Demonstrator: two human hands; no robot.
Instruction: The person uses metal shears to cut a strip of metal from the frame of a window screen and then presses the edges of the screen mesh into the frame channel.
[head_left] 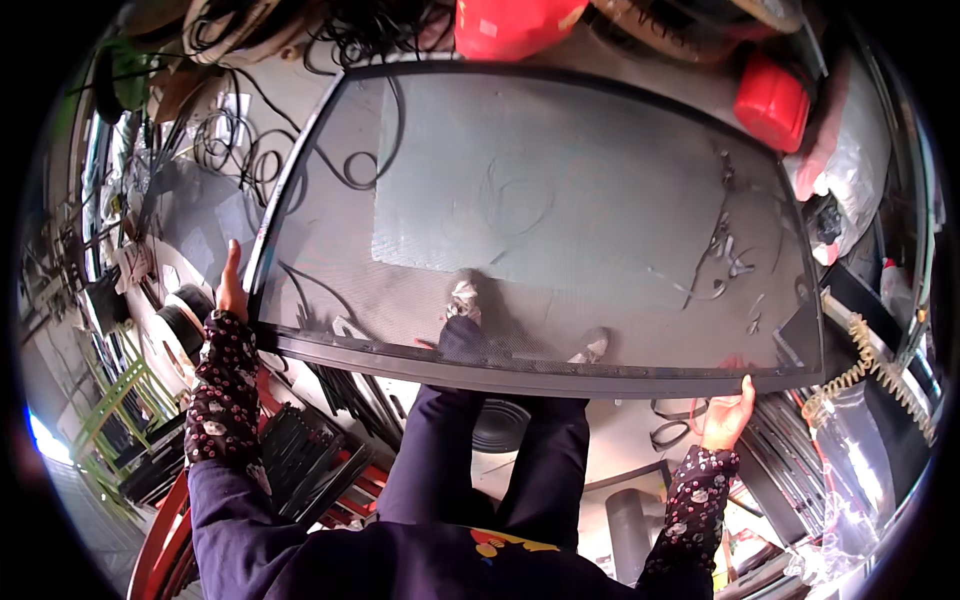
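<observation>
A wide dark-framed mesh screen (560, 310) spans the middle of the frame, raised above the floor (620, 455) in front of the person, between both hands. The left hand (231, 292) has hold of its lower left corner, thumb standing up beside the edge, the other fingers mostly hidden. The right hand (728, 416) closes on the bottom rail near the lower right corner, thumb resting on the rail; I can't tell how tightly either one grips. Through the mesh I see a pale rectangular sheet on the floor and the person's shoes (463, 297). A red container (515, 25) sits at the top centre, another red tub (772, 103) at the upper right beside a whitish sack (855, 175). Black cords (240, 150) loop at the upper left; dark strips (310, 450) are piled at the lower left, and a yellowish coiled hose (858, 365) hangs toward the right edge.
</observation>
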